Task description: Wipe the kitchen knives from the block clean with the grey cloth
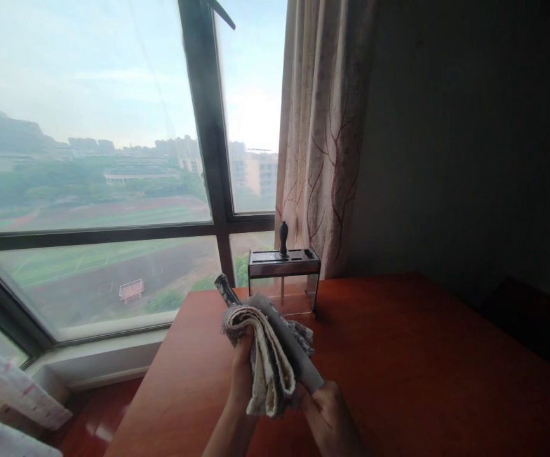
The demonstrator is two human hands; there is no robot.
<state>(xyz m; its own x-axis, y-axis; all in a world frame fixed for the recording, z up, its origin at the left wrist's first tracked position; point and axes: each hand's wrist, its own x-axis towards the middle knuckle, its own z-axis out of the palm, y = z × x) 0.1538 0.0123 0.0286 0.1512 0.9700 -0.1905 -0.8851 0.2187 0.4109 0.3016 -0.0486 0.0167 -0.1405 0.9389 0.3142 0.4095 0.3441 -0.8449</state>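
L hand [242, 362] clamped on folded cloth [268, 365], held over near part of red-brown table [398, 362] w/ knife [298, 352], handle far L, blade slanting near R. R hand [329, 409] at blade's near end, fingers partly hidden; can't tell if clamped. Clear-sided holder [284, 269] stands just beyond.
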